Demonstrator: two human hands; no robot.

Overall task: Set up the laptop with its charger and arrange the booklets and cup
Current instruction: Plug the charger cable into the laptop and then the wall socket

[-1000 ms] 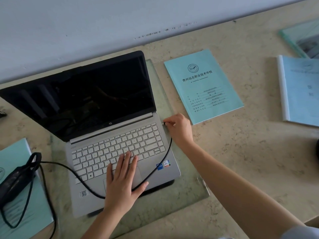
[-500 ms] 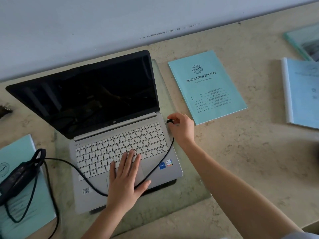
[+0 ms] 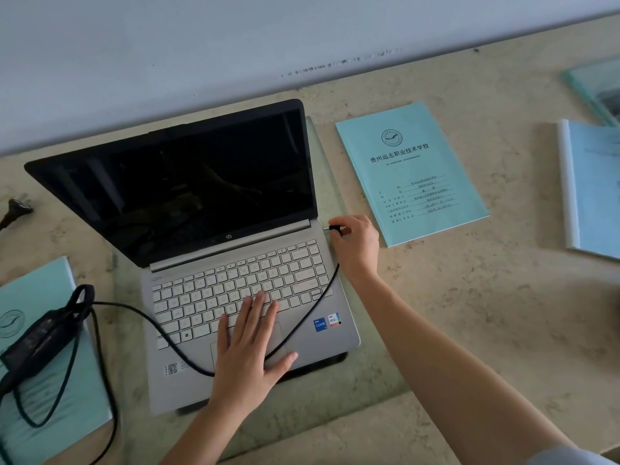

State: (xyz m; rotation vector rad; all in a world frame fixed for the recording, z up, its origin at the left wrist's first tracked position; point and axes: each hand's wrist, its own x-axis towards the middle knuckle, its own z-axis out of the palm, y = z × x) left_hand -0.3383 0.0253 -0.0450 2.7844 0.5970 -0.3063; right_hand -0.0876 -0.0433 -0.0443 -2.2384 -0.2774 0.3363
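Note:
An open silver laptop [image 3: 302,337] with a dark screen stands on a glass sheet [image 3: 362,374]. My left hand [image 3: 250,350] lies flat, fingers straight, on the trackpad and lower keys, over the black charger cable [image 3: 147,318]. My right hand [image 3: 357,245] pinches the cable's plug [image 3: 334,227] at the laptop's right edge, near the hinge. The black charger brick [image 3: 40,333] rests on a teal booklet [image 3: 43,391] at the left. Another teal booklet [image 3: 411,172] lies right of the laptop. No cup is visible.
A pale blue bound booklet [image 3: 593,189] lies at the right edge, with a glass-framed item [image 3: 597,88] behind it. A black mains plug [image 3: 15,209] sits at the far left. A wall runs along the back of the beige stone table [image 3: 486,313].
My right hand has slid the plug slightly up along the laptop's right edge towards the hinge. My left hand stays pressed on the laptop.

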